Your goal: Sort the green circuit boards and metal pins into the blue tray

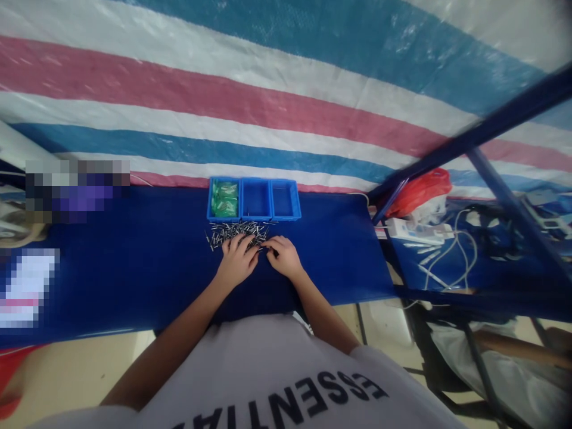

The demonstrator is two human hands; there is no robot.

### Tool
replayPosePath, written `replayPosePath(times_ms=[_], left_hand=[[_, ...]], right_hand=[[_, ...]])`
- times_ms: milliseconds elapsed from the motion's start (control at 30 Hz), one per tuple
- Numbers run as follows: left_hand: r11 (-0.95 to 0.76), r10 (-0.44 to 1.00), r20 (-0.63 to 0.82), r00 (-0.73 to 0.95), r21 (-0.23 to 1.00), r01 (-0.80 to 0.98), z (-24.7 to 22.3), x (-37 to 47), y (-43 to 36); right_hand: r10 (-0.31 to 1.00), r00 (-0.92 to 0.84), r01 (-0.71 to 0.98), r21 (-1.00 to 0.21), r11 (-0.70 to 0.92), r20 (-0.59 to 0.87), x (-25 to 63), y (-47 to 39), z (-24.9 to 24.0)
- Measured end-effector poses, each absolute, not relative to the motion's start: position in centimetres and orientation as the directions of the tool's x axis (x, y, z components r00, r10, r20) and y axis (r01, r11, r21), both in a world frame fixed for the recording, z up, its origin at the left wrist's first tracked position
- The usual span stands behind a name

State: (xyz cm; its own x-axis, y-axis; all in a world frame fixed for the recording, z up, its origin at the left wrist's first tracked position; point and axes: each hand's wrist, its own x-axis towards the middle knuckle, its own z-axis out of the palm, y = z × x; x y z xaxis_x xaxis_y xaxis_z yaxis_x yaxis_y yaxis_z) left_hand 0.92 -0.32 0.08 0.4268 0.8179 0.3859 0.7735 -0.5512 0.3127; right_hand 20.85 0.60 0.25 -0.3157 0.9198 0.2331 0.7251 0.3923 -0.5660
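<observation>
A pile of small dark and silvery metal pieces (218,233) lies on the blue table in front of three blue bins. My left hand (238,259) rests on the near side of the pile, its fingers spread over the pieces. Just right of it, my right hand (282,255) has thumb and forefinger bent together at the pile's right edge; what they hold is too small to make out. Green packets (225,199) fill the left bin (209,199). In the middle bin (256,199) a tiny piece shows near the front, beside the right bin (286,199).
Behind the blue table (120,262) hangs a striped sheet (268,113). A blue metal frame (465,140) stands at the right, with a power strip (415,230), cables and a red bag (422,192) beyond. Part of another person shows at lower right.
</observation>
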Motion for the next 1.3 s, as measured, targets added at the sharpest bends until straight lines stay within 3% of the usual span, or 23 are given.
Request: replayPosePath(times_ms=[533,800,1167,1300], left_hand=[[-0.564,0.792,0.444,0.419,0.267,0.782,-0.3,0.6,-0.2],[-0.637,0.697,0.561,0.447,0.199,0.745,0.0,0.3,-0.2],[-0.703,0.616,0.663,0.425,0.22,0.676,0.7,-0.1,-0.4],[-0.66,0.64,0.686,0.346,0.26,0.705,0.7,-0.2,0.0]], right_hand=[[0.89,-0.322,0.677,-0.579,0.454,0.322,20.9,0.4,0.0],[0.872,-0.343,0.564,-0.666,0.489,0.35,21.2,0.1,0.6],[0.867,-0.09,0.363,-0.794,0.487,0.491,20.0,-0.3,2.0],[0.916,-0.06,0.241,-0.884,0.4,0.397,18.8,0.3,3.0]])
